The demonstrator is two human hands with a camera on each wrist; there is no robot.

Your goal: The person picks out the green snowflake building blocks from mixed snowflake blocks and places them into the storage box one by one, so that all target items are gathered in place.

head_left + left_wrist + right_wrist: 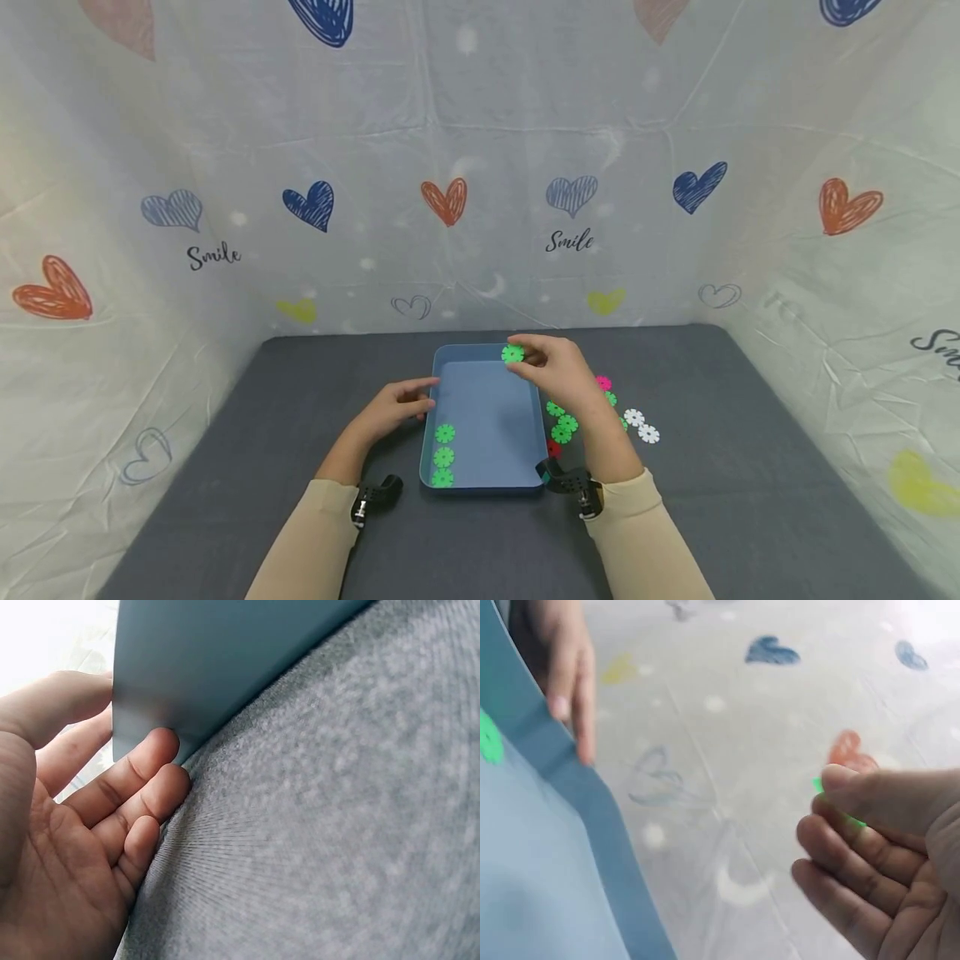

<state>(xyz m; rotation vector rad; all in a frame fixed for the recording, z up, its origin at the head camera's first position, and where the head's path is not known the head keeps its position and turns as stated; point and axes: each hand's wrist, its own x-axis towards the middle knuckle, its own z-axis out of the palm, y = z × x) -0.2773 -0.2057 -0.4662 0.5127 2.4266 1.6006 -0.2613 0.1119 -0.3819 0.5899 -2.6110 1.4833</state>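
Note:
A blue tray point(487, 358) stands on the grey cloth in the middle of the head view, with three green snowflake discs point(443, 456) lined along its near left side. My right hand point(551, 367) hovers over the tray's far edge and pinches one green disc point(513, 353) between thumb and fingers; the right wrist view shows a sliver of that disc point(819, 784) behind the fingertips. My left hand point(401, 404) rests against the tray's left wall point(187, 667), fingers fairly straight, touching its outer side.
Loose discs lie right of the tray: several green ones point(562, 423), a pink one point(603, 383), a red one point(553, 449) and two white ones point(641, 425). A heart-printed sheet point(480, 167) walls in the table on three sides.

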